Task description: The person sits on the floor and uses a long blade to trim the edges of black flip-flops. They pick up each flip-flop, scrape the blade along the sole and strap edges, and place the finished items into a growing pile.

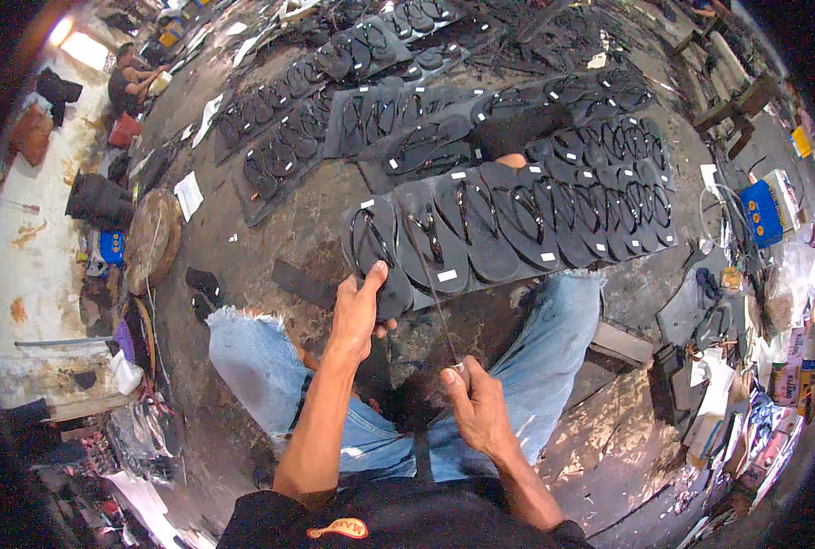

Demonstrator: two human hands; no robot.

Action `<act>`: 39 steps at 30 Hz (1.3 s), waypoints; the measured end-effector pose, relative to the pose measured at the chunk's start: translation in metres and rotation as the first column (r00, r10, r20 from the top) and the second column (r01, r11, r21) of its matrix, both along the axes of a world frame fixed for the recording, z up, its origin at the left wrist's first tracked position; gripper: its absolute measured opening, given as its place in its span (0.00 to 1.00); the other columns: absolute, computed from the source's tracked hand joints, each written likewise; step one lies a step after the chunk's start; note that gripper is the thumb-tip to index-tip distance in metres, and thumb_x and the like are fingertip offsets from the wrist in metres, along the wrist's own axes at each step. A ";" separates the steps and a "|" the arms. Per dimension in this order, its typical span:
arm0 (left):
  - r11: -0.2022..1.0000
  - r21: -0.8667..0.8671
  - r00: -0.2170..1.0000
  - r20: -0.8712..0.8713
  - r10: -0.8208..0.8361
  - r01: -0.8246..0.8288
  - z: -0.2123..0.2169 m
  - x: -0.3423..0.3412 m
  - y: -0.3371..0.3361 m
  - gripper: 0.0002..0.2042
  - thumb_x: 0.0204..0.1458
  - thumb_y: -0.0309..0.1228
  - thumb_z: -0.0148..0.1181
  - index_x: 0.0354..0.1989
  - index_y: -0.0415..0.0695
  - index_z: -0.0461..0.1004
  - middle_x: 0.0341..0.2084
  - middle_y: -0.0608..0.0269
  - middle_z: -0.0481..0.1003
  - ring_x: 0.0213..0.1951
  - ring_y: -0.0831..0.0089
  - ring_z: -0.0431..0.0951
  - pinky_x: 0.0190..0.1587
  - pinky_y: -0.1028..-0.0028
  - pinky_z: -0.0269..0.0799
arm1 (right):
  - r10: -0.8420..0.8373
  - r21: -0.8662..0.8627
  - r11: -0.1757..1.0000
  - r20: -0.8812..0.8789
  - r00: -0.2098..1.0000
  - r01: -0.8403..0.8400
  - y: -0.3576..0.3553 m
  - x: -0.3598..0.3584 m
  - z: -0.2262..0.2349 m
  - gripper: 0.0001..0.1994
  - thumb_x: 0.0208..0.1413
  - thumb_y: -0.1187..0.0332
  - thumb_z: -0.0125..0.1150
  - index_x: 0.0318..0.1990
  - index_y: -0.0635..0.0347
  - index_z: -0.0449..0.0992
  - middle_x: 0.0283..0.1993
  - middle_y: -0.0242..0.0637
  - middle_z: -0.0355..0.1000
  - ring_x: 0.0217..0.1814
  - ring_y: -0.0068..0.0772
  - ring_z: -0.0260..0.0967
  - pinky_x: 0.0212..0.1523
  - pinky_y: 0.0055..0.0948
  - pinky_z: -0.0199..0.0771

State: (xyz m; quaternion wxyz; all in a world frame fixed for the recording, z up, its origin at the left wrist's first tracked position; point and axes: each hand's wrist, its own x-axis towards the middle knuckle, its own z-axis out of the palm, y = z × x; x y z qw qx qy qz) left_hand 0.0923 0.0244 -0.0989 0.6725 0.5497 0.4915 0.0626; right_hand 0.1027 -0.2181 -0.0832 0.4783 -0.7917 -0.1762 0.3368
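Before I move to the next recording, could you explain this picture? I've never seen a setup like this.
There is no robot here: these are a person's own bare hands. The single picture comes from a wide fisheye camera on their head, looking down, so straight edges bend near the rim. The left hand grips the left end of the front row of dark sandals, thumb on top. The right hand holds a long thin rod that points up toward those sandals; whether its tip touches them, I cannot tell. More rows of dark sandals lie beyond on the floor. Blue jeans cover the wearer's legs. Another person is at the upper left.
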 end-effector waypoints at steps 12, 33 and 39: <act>0.992 -0.126 0.999 0.037 0.020 -0.015 -0.003 0.000 -0.005 0.18 0.60 0.46 0.64 0.42 0.43 0.71 0.22 0.65 0.75 0.14 0.77 0.71 0.11 0.77 0.60 | 0.026 -0.060 0.998 -0.030 0.999 -0.028 0.040 0.025 -0.041 0.26 0.68 0.48 0.55 0.42 0.71 0.76 0.34 0.64 0.76 0.43 0.71 0.75 0.42 0.55 0.72; 0.904 -0.414 0.970 0.154 0.189 -0.111 -0.013 -0.009 -0.009 0.15 0.60 0.44 0.65 0.35 0.44 0.75 0.23 0.66 0.74 0.16 0.78 0.67 0.15 0.79 0.57 | 0.100 -0.157 0.988 0.602 0.792 -0.005 0.114 0.057 -0.189 0.25 0.45 0.68 0.69 0.56 0.55 0.77 0.56 0.52 0.75 0.57 0.63 0.72 0.54 0.55 0.74; 0.929 -0.368 0.965 0.224 0.137 -0.047 -0.016 -0.013 -0.008 0.15 0.62 0.44 0.64 0.38 0.44 0.74 0.25 0.66 0.76 0.19 0.76 0.71 0.14 0.78 0.57 | -0.090 0.082 0.996 0.776 0.625 0.041 0.122 0.075 -0.219 0.26 0.42 0.65 0.70 0.55 0.50 0.79 0.61 0.43 0.73 0.65 0.55 0.66 0.66 0.54 0.64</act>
